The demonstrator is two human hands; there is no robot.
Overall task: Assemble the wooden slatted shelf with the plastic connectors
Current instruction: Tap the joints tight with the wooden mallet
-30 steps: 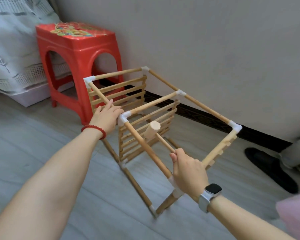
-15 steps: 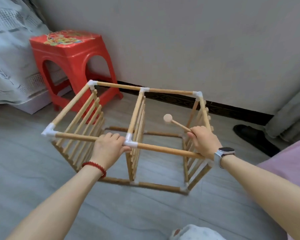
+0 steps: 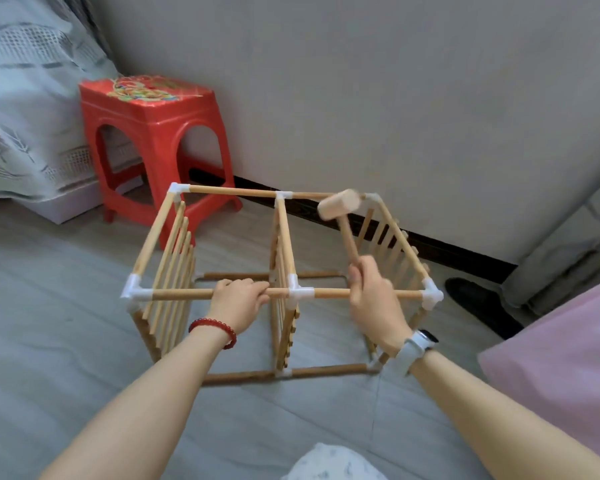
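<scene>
Visibly, three slatted panels [image 3: 168,271] (upright).

Shelf [image 3: 174,268] stands on the floor, frame assembled.
Three upright slatted panels, joined by round wooden rods and white connectors [image 3: 297,292] at the joints.
</scene>
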